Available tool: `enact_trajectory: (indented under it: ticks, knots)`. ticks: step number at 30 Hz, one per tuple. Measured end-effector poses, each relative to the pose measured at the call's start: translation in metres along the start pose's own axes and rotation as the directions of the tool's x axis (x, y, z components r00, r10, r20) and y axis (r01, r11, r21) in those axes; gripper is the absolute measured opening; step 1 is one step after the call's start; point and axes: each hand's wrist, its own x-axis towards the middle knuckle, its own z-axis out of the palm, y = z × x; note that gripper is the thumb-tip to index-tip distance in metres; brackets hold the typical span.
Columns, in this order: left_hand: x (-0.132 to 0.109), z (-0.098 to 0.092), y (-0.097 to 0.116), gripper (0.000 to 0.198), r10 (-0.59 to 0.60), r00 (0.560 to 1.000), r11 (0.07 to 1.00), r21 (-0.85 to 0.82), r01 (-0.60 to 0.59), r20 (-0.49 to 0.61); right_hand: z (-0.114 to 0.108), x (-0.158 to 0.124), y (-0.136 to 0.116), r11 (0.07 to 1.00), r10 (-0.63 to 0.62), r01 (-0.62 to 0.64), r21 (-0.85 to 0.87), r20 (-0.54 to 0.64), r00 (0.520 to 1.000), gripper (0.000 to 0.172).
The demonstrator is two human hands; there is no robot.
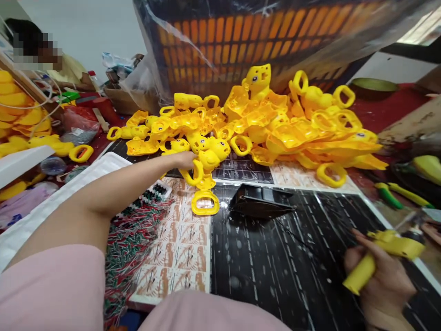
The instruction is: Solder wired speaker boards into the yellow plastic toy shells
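My left hand (186, 160) reaches forward to the pile, closed at the side of a yellow plastic animal-shaped toy shell (208, 160) with ring handles; its fingers are partly hidden. One ring of this shell (205, 213) points down towards me over the patterned tabletop. Low on the right, my right hand (387, 280) is wrapped round the grip of a yellow pistol-shaped power screwdriver (396, 243), whose dark nose points right. A black box-like fixture (262, 202) stands on the dark striped board between my hands.
Yellow toy shells (285, 124) are heaped across the back, before a plastic-covered orange crate (241, 37). Bundled red and green wires (134, 248) lie beneath my left arm, beside a white foam tray (99, 168). A co-worker (69, 73) sits at the far left.
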Motion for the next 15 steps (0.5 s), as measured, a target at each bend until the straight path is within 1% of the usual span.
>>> enact_trajectory:
  ticks: [2,4,5,6,7,8,9,10,11,12,13,14,15]
  knots:
    - [-0.018,-0.014,0.001,0.054,-0.07,0.997,0.997,0.018,0.07,-0.036,0.003,-0.001,0.006,0.998,-0.065,0.066,0.01,-0.043,0.997,0.016]
    - [-0.044,-0.028,0.001,0.055,-0.125,0.986,0.992,0.006,0.127,-0.106,0.002,-0.002,0.008,0.992,-0.119,0.121,0.026,-0.083,0.989,0.013]
    - [-0.06,-0.032,0.001,0.055,-0.144,0.977,0.989,-0.001,0.146,-0.156,0.001,-0.003,0.008,0.99,-0.129,0.134,0.045,-0.097,0.987,0.012]
    - [-0.077,-0.033,0.001,0.053,-0.181,0.955,0.982,0.002,0.187,-0.235,-0.001,-0.005,0.007,0.988,-0.126,0.135,0.069,-0.112,0.986,0.01]
    - [-0.095,-0.03,0.002,0.051,-0.209,0.923,0.974,0.019,0.227,-0.324,-0.003,-0.007,0.006,0.987,-0.115,0.126,0.102,-0.108,0.988,0.01]
    - [-0.113,-0.024,0.003,0.051,-0.226,0.891,0.963,0.05,0.266,-0.393,-0.006,-0.009,0.005,0.981,-0.108,0.124,0.149,-0.111,0.988,0.01]
    - [-0.131,-0.013,0.004,0.052,-0.234,0.86,0.948,0.089,0.305,-0.454,-0.008,-0.012,0.004,0.978,-0.106,0.123,0.171,-0.108,0.989,0.011]
    - [-0.148,0.001,0.005,0.055,-0.203,0.849,0.945,0.129,0.301,-0.489,-0.01,-0.014,0.004,0.974,-0.112,0.127,0.186,-0.09,0.99,0.013]
    - [-0.165,0.018,0.007,0.06,-0.127,0.851,0.958,0.158,0.238,-0.51,-0.012,-0.017,0.003,0.971,-0.119,0.133,0.201,-0.08,0.99,0.015]
    - [-0.18,0.037,0.01,0.066,-0.007,0.852,0.978,0.175,0.116,-0.523,-0.014,-0.02,0.002,0.967,-0.127,0.138,0.215,-0.066,0.99,0.016]
    - [-0.193,0.059,0.014,0.071,0.135,0.847,0.981,0.189,-0.042,-0.514,-0.015,-0.022,0.002,0.962,-0.133,0.143,0.232,-0.058,0.989,0.016]
    - [-0.203,0.081,0.021,0.074,0.275,0.834,0.959,0.204,-0.199,-0.478,-0.017,-0.023,0.0,0.958,-0.139,0.149,0.246,-0.059,0.989,0.016]
    - [-0.211,0.102,0.029,0.076,0.364,0.823,0.931,0.201,-0.305,-0.437,-0.019,-0.024,-0.001,0.951,-0.145,0.157,0.267,-0.063,0.987,0.016]
